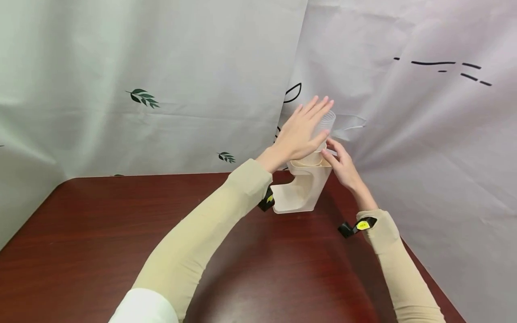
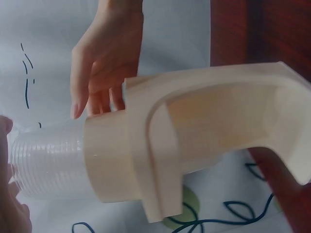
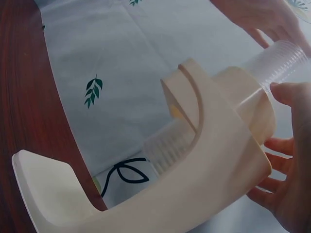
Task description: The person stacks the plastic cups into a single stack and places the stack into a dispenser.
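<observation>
A cream cup dispenser (image 1: 292, 197) with a round collar (image 2: 112, 158) stands on the table. A stack of clear ribbed plastic cups (image 2: 48, 162) sticks up out of the collar, and its lower end shows beneath, as clear plastic cups (image 3: 170, 145) in the right wrist view. My left hand (image 1: 300, 132) lies with straight fingers against the top of the stack, partly covering it in the head view. With thumb and fingers curved round the collar's right side, my right hand (image 1: 342, 166) holds the dispenser; some fingertips are hidden behind it.
The dark red-brown table (image 1: 121, 237) extends left and toward me. Close behind the dispenser hangs a pale curtain (image 1: 210, 89) with leaf prints, and another pale curtain (image 1: 436, 148) borders the right edge. Black wrist mounts (image 1: 365, 224) stick out from the sleeves.
</observation>
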{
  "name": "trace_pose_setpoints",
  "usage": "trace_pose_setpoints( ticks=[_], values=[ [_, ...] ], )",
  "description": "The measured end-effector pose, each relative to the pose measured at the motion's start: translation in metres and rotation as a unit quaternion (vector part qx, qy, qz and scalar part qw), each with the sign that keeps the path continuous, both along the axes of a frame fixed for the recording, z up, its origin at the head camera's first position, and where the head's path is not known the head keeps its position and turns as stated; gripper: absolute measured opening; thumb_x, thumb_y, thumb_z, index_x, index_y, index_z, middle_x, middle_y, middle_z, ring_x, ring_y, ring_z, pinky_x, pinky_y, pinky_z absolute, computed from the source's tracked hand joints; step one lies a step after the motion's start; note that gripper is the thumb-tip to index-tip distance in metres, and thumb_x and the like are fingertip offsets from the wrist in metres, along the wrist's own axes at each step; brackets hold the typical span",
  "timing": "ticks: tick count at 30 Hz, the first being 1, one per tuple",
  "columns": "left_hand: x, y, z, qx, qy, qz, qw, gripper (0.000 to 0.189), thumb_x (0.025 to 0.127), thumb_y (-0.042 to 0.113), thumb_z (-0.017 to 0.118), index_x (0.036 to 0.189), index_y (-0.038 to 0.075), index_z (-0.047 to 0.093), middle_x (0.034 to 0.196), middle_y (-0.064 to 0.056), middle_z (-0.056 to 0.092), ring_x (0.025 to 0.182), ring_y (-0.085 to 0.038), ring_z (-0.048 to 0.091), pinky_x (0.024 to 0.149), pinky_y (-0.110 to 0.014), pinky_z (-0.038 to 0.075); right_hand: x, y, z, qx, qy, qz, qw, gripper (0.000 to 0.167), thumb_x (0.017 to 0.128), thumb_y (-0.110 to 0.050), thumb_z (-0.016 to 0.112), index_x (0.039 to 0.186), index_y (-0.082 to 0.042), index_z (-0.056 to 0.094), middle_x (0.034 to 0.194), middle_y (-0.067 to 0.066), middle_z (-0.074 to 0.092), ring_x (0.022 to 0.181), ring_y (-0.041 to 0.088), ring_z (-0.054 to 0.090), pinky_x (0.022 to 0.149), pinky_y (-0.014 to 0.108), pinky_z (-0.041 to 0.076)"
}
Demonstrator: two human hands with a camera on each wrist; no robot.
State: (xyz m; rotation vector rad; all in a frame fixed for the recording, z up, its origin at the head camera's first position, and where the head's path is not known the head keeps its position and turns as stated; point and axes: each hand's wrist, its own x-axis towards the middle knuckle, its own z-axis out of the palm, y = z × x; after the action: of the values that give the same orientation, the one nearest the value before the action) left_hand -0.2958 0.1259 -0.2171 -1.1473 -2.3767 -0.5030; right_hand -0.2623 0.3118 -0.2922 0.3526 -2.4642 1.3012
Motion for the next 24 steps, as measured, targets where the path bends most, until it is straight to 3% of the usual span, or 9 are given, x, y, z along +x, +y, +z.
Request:
trace_pose_setpoints(
  ticks=[3,5,11,15,20,24],
  values=[
    [-0.001,0.004,0.005,-0.055,0.002,0.015,0.9984,0.059,0.102,0.043,0.032,0.155,0.023,0.015,0.162,0.006,0.013,0.151,-0.014,0.004,0.124,-0.036,0.002,0.001,0.002,-0.001,0.009,0.002,0.002,1.0000,0.050,0.100,-0.021,0.044,0.146,0.000,0.036,0.148,0.021,0.038,0.137,0.035,0.036,0.111,0.053,0.032],
    [-0.001,0.004,0.006,-0.069,0.003,0.019,0.9974,0.057,0.102,0.044,0.032,0.155,0.025,0.018,0.162,0.006,0.014,0.151,-0.015,0.006,0.124,-0.038,0.004,0.000,0.001,-0.002,0.015,0.003,0.005,0.9999,0.050,0.101,-0.021,0.043,0.146,-0.001,0.036,0.147,0.021,0.040,0.136,0.035,0.037,0.111,0.053,0.032],
    [-0.002,-0.001,0.001,-0.073,0.003,0.012,0.9973,0.054,0.102,0.042,0.034,0.153,0.027,0.025,0.161,0.004,0.019,0.150,-0.019,0.011,0.124,-0.038,0.007,-0.003,0.000,-0.004,0.018,0.008,0.016,0.9997,0.048,0.101,-0.022,0.043,0.144,-0.001,0.038,0.143,0.023,0.044,0.134,0.036,0.039,0.109,0.054,0.033],
    [-0.005,-0.003,-0.007,-0.089,-0.016,0.010,0.9958,0.053,0.102,0.041,0.034,0.152,0.026,0.027,0.160,0.003,0.022,0.150,-0.020,0.014,0.124,-0.037,0.008,-0.004,0.000,-0.006,0.022,0.005,0.016,0.9996,0.050,0.101,-0.023,0.043,0.144,0.001,0.037,0.144,0.024,0.044,0.134,0.036,0.038,0.110,0.054,0.031],
    [-0.005,-0.004,-0.020,-0.092,-0.026,0.011,0.9954,0.057,0.102,0.043,0.033,0.154,0.025,0.021,0.161,0.005,0.017,0.151,-0.017,0.010,0.124,-0.038,0.006,-0.002,0.000,-0.008,0.021,0.000,0.005,0.9998,0.053,0.102,-0.026,0.041,0.146,0.001,0.033,0.146,0.025,0.040,0.136,0.038,0.035,0.111,0.057,0.029],
    [0.005,-0.013,-0.025,-0.077,-0.010,0.026,0.9967,0.062,0.101,0.045,0.034,0.155,0.024,0.014,0.162,0.006,0.011,0.151,-0.015,0.005,0.123,-0.042,0.005,0.004,-0.007,-0.011,0.008,0.060,-0.033,0.9977,0.050,0.101,-0.024,0.045,0.145,0.000,0.037,0.145,0.022,0.041,0.135,0.035,0.037,0.111,0.053,0.032]
  ],
)
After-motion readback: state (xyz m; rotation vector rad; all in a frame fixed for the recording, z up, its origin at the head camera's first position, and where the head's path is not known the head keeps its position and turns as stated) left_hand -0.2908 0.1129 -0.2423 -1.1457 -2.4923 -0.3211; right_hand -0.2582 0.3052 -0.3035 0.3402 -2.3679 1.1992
